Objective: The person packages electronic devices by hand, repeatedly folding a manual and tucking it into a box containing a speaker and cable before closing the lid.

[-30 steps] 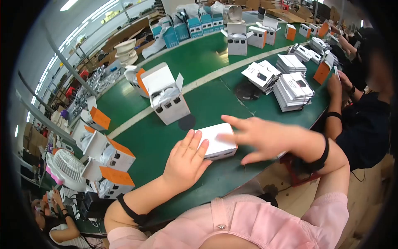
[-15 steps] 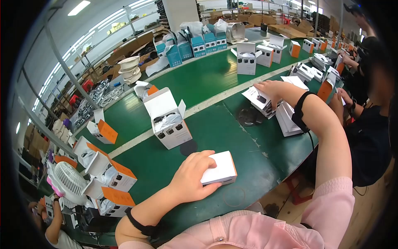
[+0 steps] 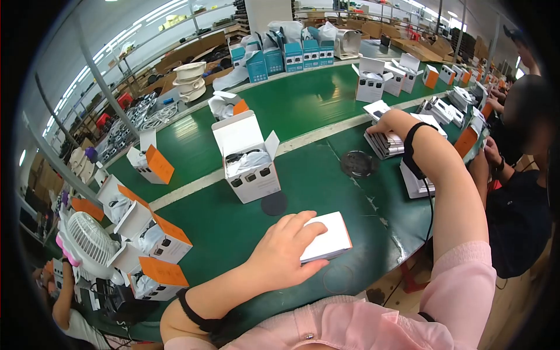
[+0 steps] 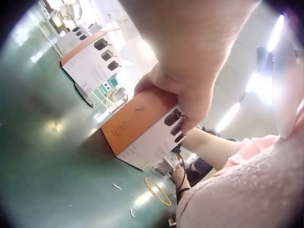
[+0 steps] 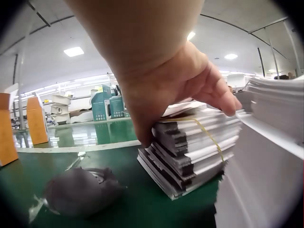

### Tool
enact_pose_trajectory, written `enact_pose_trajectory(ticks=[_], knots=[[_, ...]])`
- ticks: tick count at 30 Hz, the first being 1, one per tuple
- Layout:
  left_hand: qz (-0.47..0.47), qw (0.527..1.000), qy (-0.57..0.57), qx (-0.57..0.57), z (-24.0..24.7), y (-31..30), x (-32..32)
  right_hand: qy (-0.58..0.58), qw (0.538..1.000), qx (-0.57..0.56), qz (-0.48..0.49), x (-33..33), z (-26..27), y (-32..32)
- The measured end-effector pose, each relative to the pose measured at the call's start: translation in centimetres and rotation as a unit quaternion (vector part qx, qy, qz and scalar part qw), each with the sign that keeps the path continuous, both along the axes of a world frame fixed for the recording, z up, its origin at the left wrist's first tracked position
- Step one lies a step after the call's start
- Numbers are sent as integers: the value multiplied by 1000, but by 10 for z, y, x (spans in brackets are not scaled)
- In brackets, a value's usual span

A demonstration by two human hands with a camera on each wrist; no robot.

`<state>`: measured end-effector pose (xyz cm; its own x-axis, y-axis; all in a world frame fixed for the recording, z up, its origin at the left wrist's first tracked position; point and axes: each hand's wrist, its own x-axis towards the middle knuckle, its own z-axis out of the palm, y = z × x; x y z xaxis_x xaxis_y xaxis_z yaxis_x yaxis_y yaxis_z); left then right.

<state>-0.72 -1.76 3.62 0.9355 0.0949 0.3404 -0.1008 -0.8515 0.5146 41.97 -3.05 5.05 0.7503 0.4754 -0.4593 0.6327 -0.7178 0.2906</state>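
A closed white and orange box (image 3: 329, 236) lies on the green table in front of the person. The left hand (image 3: 284, 251) lies over its left end, and in the left wrist view the fingers and thumb of that hand (image 4: 178, 90) grip the box (image 4: 147, 126) across its sides. At the right, the right hand (image 3: 389, 121) is on a stack of white printed booklets (image 3: 385, 146). In the right wrist view a yellow band runs round the stack (image 5: 199, 147), with the right hand's (image 5: 166, 90) thumb at one side and fingers over the other.
An open white box (image 3: 254, 178) with bagged contents stands beyond the left hand. More open boxes (image 3: 166, 242) and a fan (image 3: 90, 242) are at the left. Another booklet stack (image 3: 415, 181) lies near the right forearm. A thin band (image 3: 338, 280) lies near the front edge.
The right hand has left the small box and reached to the booklet stack at the right. The left hand's fingers have curled over the box. The head view has shifted.
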Motion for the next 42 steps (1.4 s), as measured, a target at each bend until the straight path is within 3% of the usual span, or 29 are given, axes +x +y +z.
enact_pose_trajectory(ticks=[4,5,6,8,10,12,13,14,18,20,22,24,29,31,32,34,36,38,40,41,42], knots=[[-31,999,-8,2,3,5,-1,146,982,43,-114,-26,40,-19],[-32,999,-7,0,6,5,-2,162,958,77,-222,-30,42,-25],[-42,998,18,32,9,4,-3,163,958,76,-222,-20,41,-26],[-50,996,44,65,9,4,-2,172,967,-18,-185,16,36,-33],[-42,997,49,39,7,4,1,7,999,-5,48,14,29,-46],[-35,998,15,59,18,10,8,-55,970,61,228,32,11,-55],[-33,996,-16,75,26,14,14,24,973,118,195,37,9,-55],[-21,993,-68,97,37,21,23,22,972,123,198,42,7,-58],[75,981,-141,108,80,62,78,10,928,294,227,43,-6,-63],[158,967,-154,128,85,95,117,-40,939,254,228,29,-6,-56],[275,947,-94,135,104,121,143,-81,939,158,295,34,-20,-46],[372,915,-88,127,115,161,158,-52,963,75,252,-5,4,-46],[504,849,-105,120,106,252,131,-60,953,93,281,0,-12,-47],[599,779,-51,179,86,273,121,-38,950,122,286,2,-6,-51],[600,779,-51,178,76,287,119,-38,950,122,286,0,-3,-54],[590,795,24,139,50,321,114,-35,937,225,263,-10,-1,-58],[531,835,-3,148,19,351,105,-84,936,233,251,-30,3,-61],[492,863,-38,107,-3,354,97,-100,925,241,277,-49,15,-65],[441,889,84,87,-11,362,92,-101,898,312,293,-71,33,-69],[430,888,61,153,-16,361,87,-102,897,309,300,-80,40,-72],[435,886,62,149,-10,360,77,-104,867,376,311,-90,46,-74]])
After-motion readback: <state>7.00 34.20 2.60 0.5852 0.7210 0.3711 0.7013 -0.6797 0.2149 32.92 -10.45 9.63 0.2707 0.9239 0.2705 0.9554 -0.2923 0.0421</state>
